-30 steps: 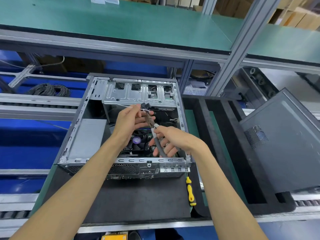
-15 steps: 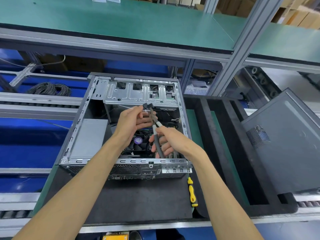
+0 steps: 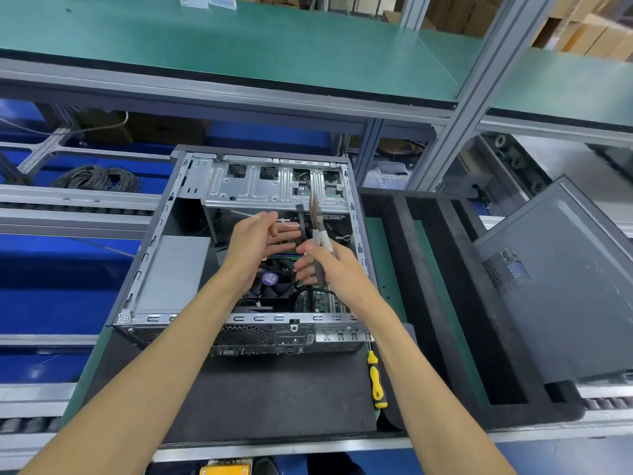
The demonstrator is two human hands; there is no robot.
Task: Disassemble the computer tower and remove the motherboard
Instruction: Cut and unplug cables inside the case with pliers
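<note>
The computer tower [image 3: 164, 214] lies open on its side on a black mat [image 3: 267, 395]. Inside it I see the CPU fan [image 3: 270, 279] and part of the motherboard [image 3: 322, 298]. My left hand [image 3: 257, 245] is raised over the fan and holds a black cable [image 3: 300, 219] that carries a white zip tie [image 3: 286, 221]; its fingers are mostly extended. My right hand [image 3: 329, 265] grips a pair of pliers [image 3: 317, 217] with pale handles. The pliers' jaws point up, just right of the cable end.
A silver drive cage [image 3: 270, 185] spans the far end of the tower, and a grey power supply [image 3: 171, 269] fills its left side. A yellow-and-black screwdriver [image 3: 376, 385] lies on the mat's right edge. The removed side panel [image 3: 561, 286] leans at the right, beyond a black foam tray [image 3: 428, 269].
Both hands have lifted a little above the case. The pliers have swung from slanting towards the cable to pointing up beside it, and my left fingers have straightened.
</note>
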